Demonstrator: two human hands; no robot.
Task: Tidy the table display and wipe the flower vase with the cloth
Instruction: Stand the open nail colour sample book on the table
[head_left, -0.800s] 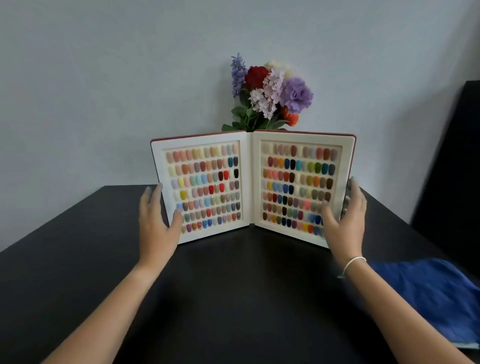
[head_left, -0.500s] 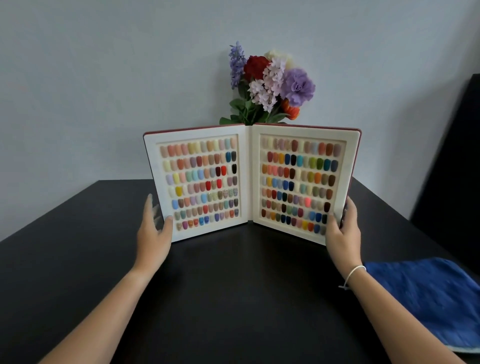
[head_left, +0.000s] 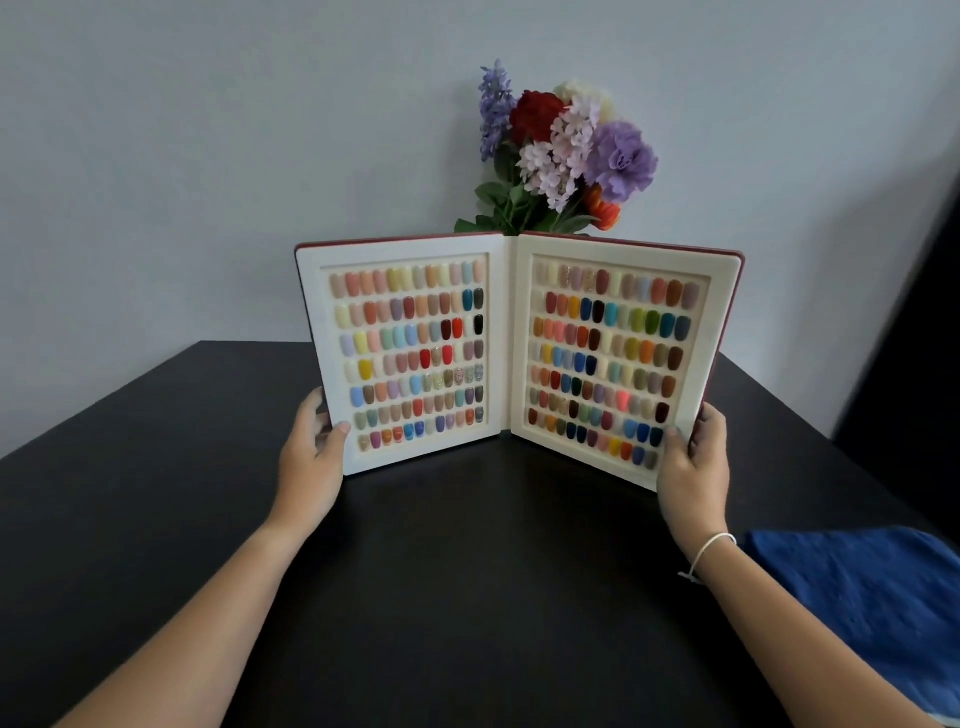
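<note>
A nail colour swatch book (head_left: 511, 358) stands open and upright on the black table (head_left: 467, 597), its two white-framed pages angled toward the viewer, each filled with rows of coloured nail tips. The left hand (head_left: 311, 462) grips the lower outer edge of the left page, thumb lying on the white frame at the front, fingers wrapped behind the cover. The right hand (head_left: 693, 467) clasps the lower outer edge of the right page the same way, thumb in front, fingers curled around the edge; a white bracelet (head_left: 709, 556) circles that wrist. Behind the book's spine rises a bunch of flowers (head_left: 561, 150) in purple, red, pink and orange; its vase is hidden by the book. A blue cloth (head_left: 872, 608) lies flat on the table just right of the right forearm, untouched by either hand.
</note>
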